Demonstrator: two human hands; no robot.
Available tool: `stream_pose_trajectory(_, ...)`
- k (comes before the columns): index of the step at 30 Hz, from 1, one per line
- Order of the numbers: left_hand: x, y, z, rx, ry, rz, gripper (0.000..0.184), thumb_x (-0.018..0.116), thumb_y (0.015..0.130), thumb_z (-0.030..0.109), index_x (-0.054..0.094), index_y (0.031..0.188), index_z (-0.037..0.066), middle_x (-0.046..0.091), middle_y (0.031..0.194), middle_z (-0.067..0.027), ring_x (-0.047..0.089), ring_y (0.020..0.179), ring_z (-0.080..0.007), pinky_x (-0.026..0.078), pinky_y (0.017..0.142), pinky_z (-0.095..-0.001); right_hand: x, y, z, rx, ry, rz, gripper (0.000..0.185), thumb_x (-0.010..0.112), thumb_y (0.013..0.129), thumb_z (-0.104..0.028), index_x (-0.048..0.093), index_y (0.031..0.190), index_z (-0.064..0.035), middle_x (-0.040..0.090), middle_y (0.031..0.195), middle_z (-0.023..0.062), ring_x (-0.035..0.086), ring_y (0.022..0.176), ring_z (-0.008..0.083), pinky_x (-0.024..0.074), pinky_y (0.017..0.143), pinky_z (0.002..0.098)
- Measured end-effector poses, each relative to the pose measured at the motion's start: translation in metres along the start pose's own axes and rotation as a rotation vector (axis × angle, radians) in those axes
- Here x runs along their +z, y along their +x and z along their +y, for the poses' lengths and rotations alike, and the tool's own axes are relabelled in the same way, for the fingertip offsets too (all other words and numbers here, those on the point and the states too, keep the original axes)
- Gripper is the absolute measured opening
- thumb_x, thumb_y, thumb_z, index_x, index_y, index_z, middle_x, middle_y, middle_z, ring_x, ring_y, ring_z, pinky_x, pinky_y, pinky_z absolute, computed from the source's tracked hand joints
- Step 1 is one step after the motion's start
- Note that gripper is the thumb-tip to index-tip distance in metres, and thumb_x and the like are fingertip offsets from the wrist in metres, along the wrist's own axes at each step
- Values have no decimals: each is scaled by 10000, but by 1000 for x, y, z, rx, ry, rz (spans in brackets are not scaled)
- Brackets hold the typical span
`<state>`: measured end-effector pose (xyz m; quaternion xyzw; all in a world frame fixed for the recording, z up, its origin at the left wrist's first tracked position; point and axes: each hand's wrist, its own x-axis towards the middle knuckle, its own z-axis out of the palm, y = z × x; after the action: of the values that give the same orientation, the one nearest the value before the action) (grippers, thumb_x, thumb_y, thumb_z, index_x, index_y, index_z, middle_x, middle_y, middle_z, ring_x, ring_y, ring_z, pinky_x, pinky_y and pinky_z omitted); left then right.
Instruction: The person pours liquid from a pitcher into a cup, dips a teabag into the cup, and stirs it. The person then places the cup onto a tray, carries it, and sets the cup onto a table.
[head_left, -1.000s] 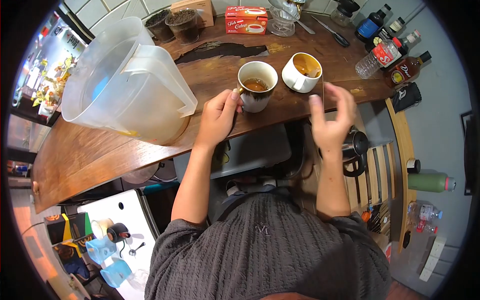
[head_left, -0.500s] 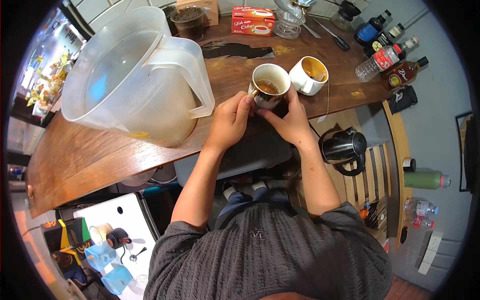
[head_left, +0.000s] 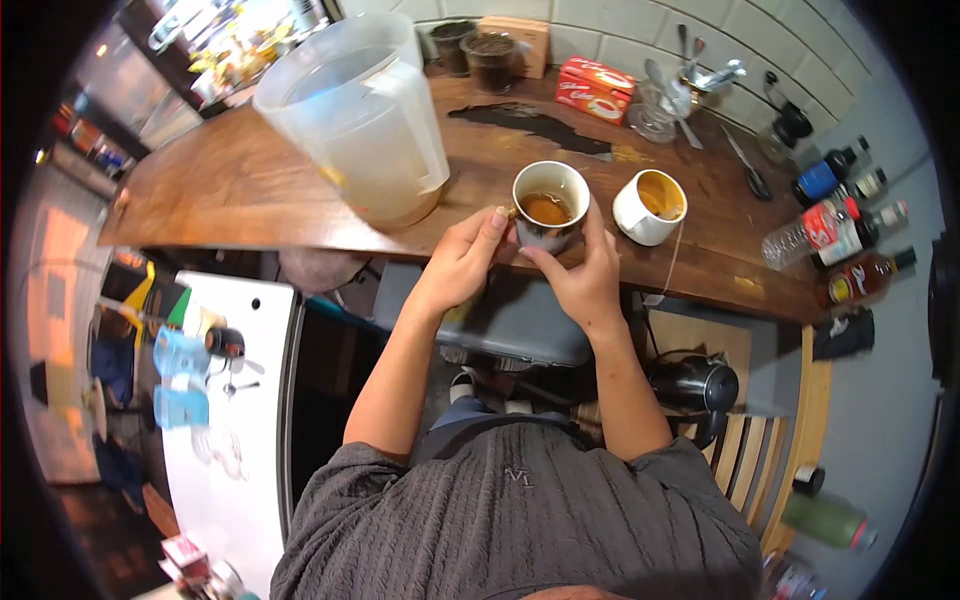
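Observation:
Between both hands I hold a white mug with a dark patterned lower side and amber liquid inside, near the front edge of the wooden counter. My left hand closes on its handle side, thumb on top. Around the mug's right side wraps my right hand, its thumb in front. A second white mug stands just to the right, yellow-brown inside, holding a tea bag whose string hangs over the rim and past the counter's edge. Left of my hands is a large translucent pitcher.
At the back of the wooden counter are a red tea box, cups of dark soil, and a glass with spoons. A knife and several bottles lie right. A black kettle sits below on a slatted surface.
My view has shifted, so the counter and its items appear moved. Both hands still hold the same mug near the counter's front edge.

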<state>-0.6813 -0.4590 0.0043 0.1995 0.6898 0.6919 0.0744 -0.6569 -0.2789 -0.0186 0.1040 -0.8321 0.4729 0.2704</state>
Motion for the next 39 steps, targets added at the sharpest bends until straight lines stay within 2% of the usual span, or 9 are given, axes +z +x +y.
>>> stream_pose_trajectory(3, 3, -37, 5, -43, 3, 101, 396, 393, 1028, 356, 523, 837, 34, 457, 694, 27, 407, 631, -64, 360, 570, -232, -6, -10, -15, -134, 6, -26, 906, 847, 661, -291, 394, 1400, -26, 639, 1114, 114, 585, 982, 268, 400, 903, 376)
stream_pose_trajectory(10, -3, -139, 19, -81, 51, 304, 436, 436, 999, 425, 584, 930, 21, 517, 782, 21, 436, 680, -60, 370, 596, -220, 29, -51, -40, -273, 187, -191, 915, 890, 586, -274, 458, 1340, 13, 621, 1198, 134, 600, 1009, 270, 423, 885, 360)
stream_pose_trajectory(14, -8, -201, 29, -121, -37, 466, 376, 484, 992, 376, 592, 962, 18, 533, 818, 23, 443, 745, -59, 383, 681, -219, 64, -81, -65, -243, 306, -367, 910, 896, 579, -268, 467, 1328, 21, 616, 1217, 137, 597, 1014, 278, 435, 882, 356)
stream_pose_trajectory(16, -14, -233, 28, -97, -96, 564, 293, 523, 988, 277, 622, 937, 5, 640, 889, -24, 556, 838, -64, 467, 782, -253, 80, -95, -86, -236, 319, -473, 899, 894, 587, -267, 470, 1327, 15, 618, 1215, 137, 594, 1012, 276, 425, 901, 357)
stream_pose_trajectory(23, -45, -373, 17, -148, -78, 918, 370, 486, 1001, 350, 531, 795, 47, 405, 719, 63, 348, 687, -46, 333, 612, -224, 157, -157, -167, -477, 492, -765, 948, 890, 585, -297, 430, 1374, -43, 606, 1222, 105, 582, 1044, 239, 396, 944, 366)
stream_pose_trajectory(28, -67, -486, 26, -177, -8, 1053, 371, 487, 998, 361, 510, 787, 56, 389, 714, 64, 338, 687, -39, 320, 602, -217, 216, -215, -234, -503, 574, -983, 904, 882, 596, -262, 447, 1357, -43, 589, 1251, 113, 574, 1114, 261, 420, 954, 374)
stream_pose_trajectory(30, -79, -537, 24, -177, -14, 1097, 354, 495, 996, 347, 506, 790, 59, 375, 710, 67, 335, 684, -37, 314, 598, -216, 248, -236, -243, -592, 302, -1075, 760, 864, 637, -208, 521, 1290, -27, 589, 1245, 154, 583, 1102, 284, 455, 952, 367)
stream_pose_trajectory(34, -104, -623, 13, -163, 17, 1177, 323, 509, 994, 308, 503, 790, 57, 362, 701, 73, 318, 652, -33, 297, 582, -214, 305, -272, -240, -196, 292, -920, 459, 775, 747, -172, 615, 1147, -13, 658, 1092, 164, 648, 947, 281, 513, 831, 346)
stream_pose_trajectory(39, -125, -692, 6, -219, 79, 1302, 297, 501, 998, 268, 507, 797, 51, 365, 705, 75, 314, 653, -38, 295, 590, -214, 363, -276, -240, -133, 139, -889, 452, 759, 767, -247, 620, 1120, -2, 678, 1015, 172, 667, 866, 256, 526, 766, 346)
